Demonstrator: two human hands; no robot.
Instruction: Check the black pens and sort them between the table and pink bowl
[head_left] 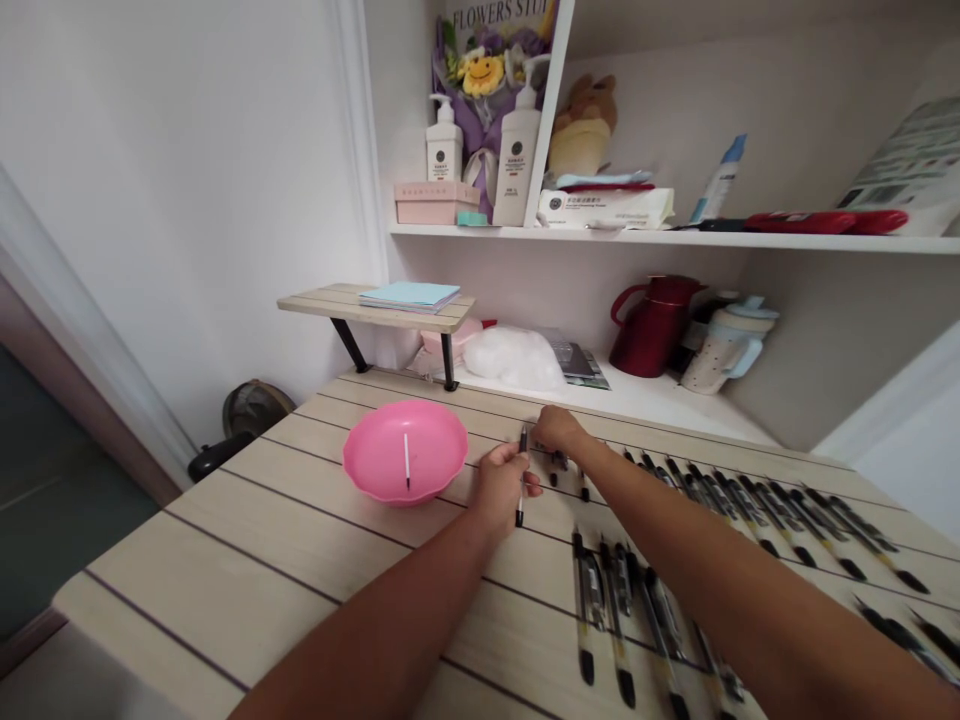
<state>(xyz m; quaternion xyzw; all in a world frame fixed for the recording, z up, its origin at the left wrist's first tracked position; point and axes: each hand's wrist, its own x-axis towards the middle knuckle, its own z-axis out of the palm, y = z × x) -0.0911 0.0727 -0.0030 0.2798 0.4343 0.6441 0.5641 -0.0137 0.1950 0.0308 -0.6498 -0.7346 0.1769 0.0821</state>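
Observation:
In the head view, my left hand [498, 482] is closed around a clear-barrelled pen [520, 508] with a dark tip and dark lower end. The pen points away from me, near the middle of the table. Just beyond and to the right, my right hand [556, 428] is closed with its fingers bent down; what they pinch, if anything, is hidden. Short dark pen pieces [584, 487] lie beneath my right wrist. A pink scalloped bowl [371, 455] sits to the left, with a thin white pen refill [406, 455] inside.
Rows of pens with dark ends [617, 620] cover the right of the slatted table [300, 520], partly under my right forearm. A small raised shelf [337, 300] holds blue paper [411, 295]. Behind stand a red jug [656, 325] and a pale tumbler [720, 350].

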